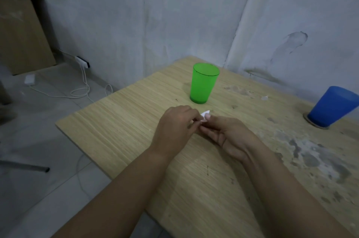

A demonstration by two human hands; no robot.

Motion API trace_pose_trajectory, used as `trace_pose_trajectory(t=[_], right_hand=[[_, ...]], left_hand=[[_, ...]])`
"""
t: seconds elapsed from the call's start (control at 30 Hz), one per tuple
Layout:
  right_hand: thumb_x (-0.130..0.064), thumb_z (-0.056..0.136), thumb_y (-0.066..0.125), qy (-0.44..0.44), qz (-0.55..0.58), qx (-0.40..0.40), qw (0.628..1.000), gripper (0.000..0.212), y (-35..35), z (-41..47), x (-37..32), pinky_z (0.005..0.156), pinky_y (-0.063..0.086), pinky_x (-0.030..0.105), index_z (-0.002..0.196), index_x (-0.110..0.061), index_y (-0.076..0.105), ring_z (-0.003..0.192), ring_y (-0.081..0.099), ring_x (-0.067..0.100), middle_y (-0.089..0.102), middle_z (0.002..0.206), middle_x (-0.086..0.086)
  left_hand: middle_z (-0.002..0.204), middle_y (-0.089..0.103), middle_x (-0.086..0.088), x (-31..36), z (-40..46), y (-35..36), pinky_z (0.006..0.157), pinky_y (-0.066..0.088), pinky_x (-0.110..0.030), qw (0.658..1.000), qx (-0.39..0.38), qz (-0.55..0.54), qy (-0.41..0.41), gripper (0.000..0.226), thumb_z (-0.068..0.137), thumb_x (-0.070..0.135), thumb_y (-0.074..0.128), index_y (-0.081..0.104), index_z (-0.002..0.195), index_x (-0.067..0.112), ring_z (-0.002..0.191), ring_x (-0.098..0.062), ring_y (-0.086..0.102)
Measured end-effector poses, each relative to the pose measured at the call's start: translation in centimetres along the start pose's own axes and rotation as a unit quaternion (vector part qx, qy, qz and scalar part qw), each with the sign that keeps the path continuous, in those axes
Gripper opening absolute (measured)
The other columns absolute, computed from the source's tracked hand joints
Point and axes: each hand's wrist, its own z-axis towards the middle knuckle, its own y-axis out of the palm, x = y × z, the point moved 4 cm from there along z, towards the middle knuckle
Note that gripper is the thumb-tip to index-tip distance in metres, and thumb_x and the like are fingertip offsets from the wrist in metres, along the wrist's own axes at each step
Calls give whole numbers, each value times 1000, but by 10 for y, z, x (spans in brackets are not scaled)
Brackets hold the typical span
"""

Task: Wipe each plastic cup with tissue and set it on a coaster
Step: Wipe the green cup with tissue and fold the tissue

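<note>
A green plastic cup point(204, 83) stands upright on the bare wooden table point(124, 113), just beyond my hands. At the right edge, a blue plastic cup point(333, 106) sits on a round brown coaster point(318, 125). My left hand point(174, 129) and my right hand point(225, 134) meet in the middle of the table and both pinch a small piece of white tissue point(205, 115), most of it hidden between my fingers.
The table stands in a corner against grey walls. Its right side is stained and worn. On the floor to the left lie a power strip point(82, 62), white cables point(81, 90) and a brown board point(21, 33) leaning on the wall.
</note>
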Motion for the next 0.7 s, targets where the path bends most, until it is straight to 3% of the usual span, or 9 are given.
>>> trace_pose_trajectory(t=[0.13, 0.2, 0.27, 0.33, 0.43, 0.53, 0.7], right_hand=[[5, 83, 59, -42, -29, 60, 997, 7, -4, 4, -1, 64, 58, 21, 82, 6, 65, 59, 66, 14, 69, 69, 12], [0, 82, 64, -113, -144, 127, 975, 8, -15, 8, -13, 62, 56, 17, 87, 3, 70, 57, 65, 8, 71, 68, 5], [-9, 82, 68, -212, -381, 207, 876, 12, -22, 15, -32, 67, 50, 18, 92, -6, 74, 65, 64, 6, 74, 81, 3], [-10, 84, 65, -267, -524, 233, 775, 14, -21, 24, -47, 73, 44, 20, 93, -6, 75, 77, 65, 14, 74, 91, 7], [-5, 84, 58, -262, -652, 204, 682, 20, -15, 48, -45, 83, 50, 32, 96, -3, 73, 90, 65, 29, 72, 97, 17], [-11, 81, 56, -228, -736, 174, 613, 23, -3, 66, -33, 81, 51, 35, 96, -4, 71, 90, 62, 35, 68, 94, 19], [-10, 79, 57, -306, -756, 30, 578, 23, 27, 55, -16, 77, 44, 33, 95, -7, 73, 92, 59, 31, 67, 93, 14]], left_hand=[[79, 65, 6, 2, 1, 2, 70, 43, -34, 999, -37, 5, 1, 12, 81, 26, 63, 66, 91, 19, 76, -17, 61], [92, 66, 6, 0, 2, 1, 81, 43, -35, 998, -48, 23, -45, 27, 81, 23, 64, 59, 107, 18, 86, -17, 62], [108, 63, 2, -6, 2, 4, 91, 39, -34, 991, -63, 55, -101, 39, 83, 27, 63, 52, 119, 17, 99, -18, 59], [122, 59, 0, -13, 0, 9, 99, 35, -32, 985, -89, 81, -124, 51, 83, 41, 63, 50, 125, 15, 113, -18, 54], [139, 49, -2, -16, -1, 19, 110, 25, -31, 977, -145, 100, -120, 77, 78, 64, 58, 44, 136, 14, 129, -16, 42], [143, 45, -2, -17, -2, 25, 115, 20, -36, 966, -188, 128, -126, 94, 73, 79, 46, 40, 140, 13, 135, -15, 35], [126, 53, 4, -17, 0, 25, 114, 21, -43, 962, -201, 121, -141, 98, 55, 86, 50, 47, 126, 19, 125, -14, 42]])
